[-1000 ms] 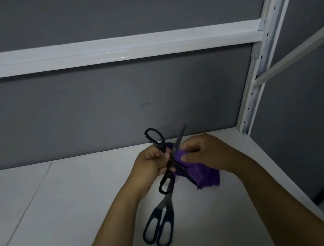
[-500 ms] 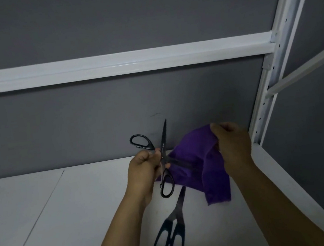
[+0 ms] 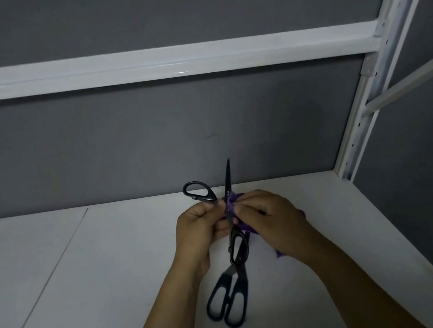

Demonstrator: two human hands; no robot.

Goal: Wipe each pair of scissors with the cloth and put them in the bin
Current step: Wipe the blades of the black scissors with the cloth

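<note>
A left hand (image 3: 201, 228) is gripping an open pair of black scissors (image 3: 228, 181), one blade pointing up. A right hand (image 3: 271, 222) is pinching a purple cloth (image 3: 232, 200) against them near the pivot. A second pair of scissors (image 3: 234, 272) is lying closed on the white table (image 3: 89, 288) below.
</note>
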